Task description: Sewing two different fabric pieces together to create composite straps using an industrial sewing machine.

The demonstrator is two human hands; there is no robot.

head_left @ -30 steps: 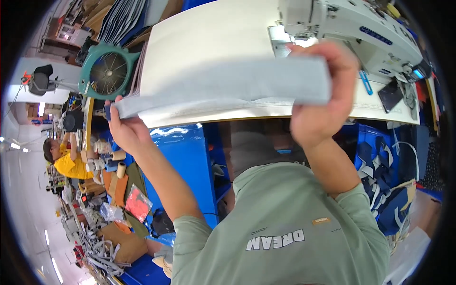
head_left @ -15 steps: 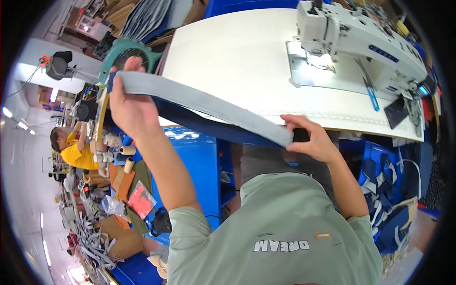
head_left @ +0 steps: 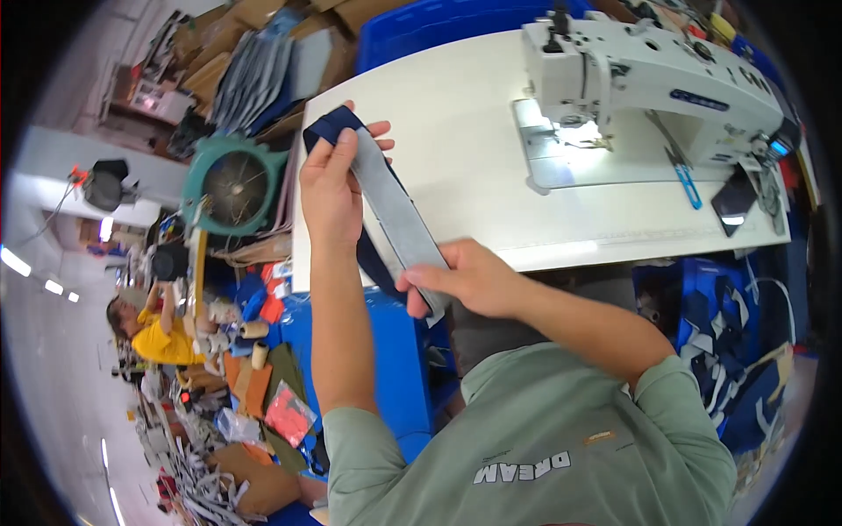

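Holding 1 fabric strip [head_left: 396, 210] between 2 hands, I keep it slanted from upper left to lower right. The strip shows its grey face upward; navy fabric shows at its upper end and below its left edge.

Left hand [head_left: 331, 188]: grips the upper end. The thumb presses on top; the other fingers [head_left: 381, 130] pass behind, their tips spread beyond the right edge.

Right hand [head_left: 481, 279]: pinches the lower end, thumb across the grey face, fingers curled under.

Strip position: upper part over the left portion of the white desk [head_left: 465, 105], lower end past the front edge, near the blue box [head_left: 355, 351].

Surroundings: the sewing machine [head_left: 649, 83] stands at the right of the desk, its lamp lit. Blue-handled snips [head_left: 688, 186] lie beside it, with a dark phone [head_left: 735, 202] to their right. A green fan [head_left: 235, 186] stands off the left end of the desk. At far left, 1 person in a yellow shirt [head_left: 165, 342] is present.
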